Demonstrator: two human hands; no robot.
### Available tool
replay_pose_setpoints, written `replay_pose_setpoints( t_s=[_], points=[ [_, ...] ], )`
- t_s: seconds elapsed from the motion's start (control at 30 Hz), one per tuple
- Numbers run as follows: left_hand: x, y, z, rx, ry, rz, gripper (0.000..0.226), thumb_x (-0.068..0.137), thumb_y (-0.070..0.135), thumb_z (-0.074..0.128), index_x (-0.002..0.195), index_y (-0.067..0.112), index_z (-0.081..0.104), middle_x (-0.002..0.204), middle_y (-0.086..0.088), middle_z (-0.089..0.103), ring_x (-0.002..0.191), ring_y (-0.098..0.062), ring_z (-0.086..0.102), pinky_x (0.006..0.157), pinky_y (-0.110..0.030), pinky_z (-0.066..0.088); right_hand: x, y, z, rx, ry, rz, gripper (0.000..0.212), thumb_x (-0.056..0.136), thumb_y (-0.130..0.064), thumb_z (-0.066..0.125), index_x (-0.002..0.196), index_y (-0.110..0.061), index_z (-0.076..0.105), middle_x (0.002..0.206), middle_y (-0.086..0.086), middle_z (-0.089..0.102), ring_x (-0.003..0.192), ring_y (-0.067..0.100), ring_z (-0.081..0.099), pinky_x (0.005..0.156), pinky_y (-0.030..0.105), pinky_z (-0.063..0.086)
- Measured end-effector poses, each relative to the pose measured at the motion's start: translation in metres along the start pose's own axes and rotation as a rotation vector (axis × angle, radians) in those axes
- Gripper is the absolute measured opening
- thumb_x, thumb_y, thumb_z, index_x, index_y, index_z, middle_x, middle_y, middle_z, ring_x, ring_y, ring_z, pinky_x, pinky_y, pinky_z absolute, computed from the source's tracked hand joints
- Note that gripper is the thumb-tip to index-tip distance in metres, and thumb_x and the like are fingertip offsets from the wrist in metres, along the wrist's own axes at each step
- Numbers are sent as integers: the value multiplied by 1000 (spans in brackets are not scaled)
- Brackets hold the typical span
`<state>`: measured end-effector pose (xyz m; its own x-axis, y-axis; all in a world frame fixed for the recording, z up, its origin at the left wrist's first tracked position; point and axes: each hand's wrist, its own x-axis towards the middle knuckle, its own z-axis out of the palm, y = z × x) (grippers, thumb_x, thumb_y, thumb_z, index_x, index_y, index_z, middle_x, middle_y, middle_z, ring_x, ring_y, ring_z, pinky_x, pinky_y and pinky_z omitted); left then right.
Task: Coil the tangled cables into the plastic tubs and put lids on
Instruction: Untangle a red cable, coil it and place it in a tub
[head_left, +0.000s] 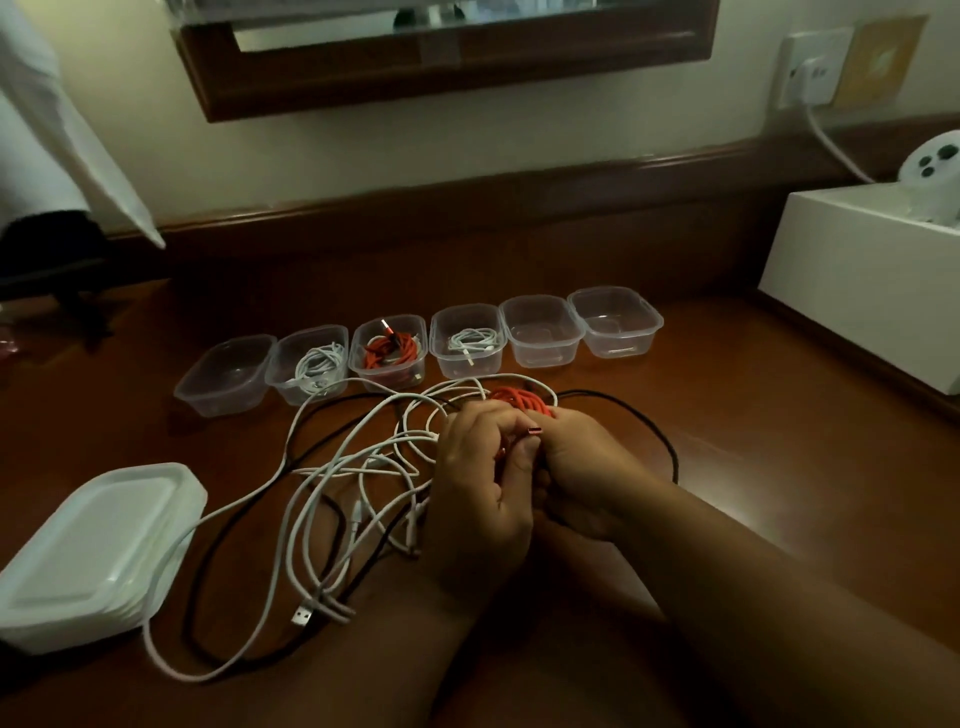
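Note:
Several clear plastic tubs (540, 332) stand in a row on the brown table. Three of them hold coiled cables: white (319, 364), red (389, 351), white (475, 340). The others look empty. A tangle of white and black cables (332, 499) lies in front of the row. My left hand (483, 488) and right hand (576, 467) are together over the tangle. Both grip a red cable (519, 402), whose loops stick out above my fingers. Its red plug (534, 431) shows between my thumbs. A stack of white lids (93, 551) sits at the left.
A white box (857, 280) stands at the right with a white device on it, wired to a wall socket (810, 67). A raised wooden ledge runs along the table's back and right edges. A dark object sits at the far left.

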<state>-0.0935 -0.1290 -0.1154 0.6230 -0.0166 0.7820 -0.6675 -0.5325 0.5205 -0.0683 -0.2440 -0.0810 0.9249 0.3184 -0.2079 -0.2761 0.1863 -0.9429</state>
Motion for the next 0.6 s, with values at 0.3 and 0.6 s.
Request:
replay_pose_setpoints(
  t_s=[0.3, 0.6],
  points=[
    [9, 56, -35, -98, -206, -89, 20, 93, 33, 56, 108, 24, 67, 123, 14, 49, 123, 3, 44, 95, -8, 37, -54, -15, -9, -28, -129, 50, 23, 103, -24, 42, 98, -8, 58, 60, 5, 46, 48, 13, 39, 51, 26, 36],
    [58, 63, -94, -224, -644, -431, 19, 93, 16, 65, 112, 16, 71, 97, -3, 74, 90, -13, 72, 71, -22, 58, -77, -42, -15, -152, -313, 127, 34, 86, -42, 64, 98, -11, 61, 76, 5, 53, 57, 13, 46, 67, 27, 35]
  ],
)
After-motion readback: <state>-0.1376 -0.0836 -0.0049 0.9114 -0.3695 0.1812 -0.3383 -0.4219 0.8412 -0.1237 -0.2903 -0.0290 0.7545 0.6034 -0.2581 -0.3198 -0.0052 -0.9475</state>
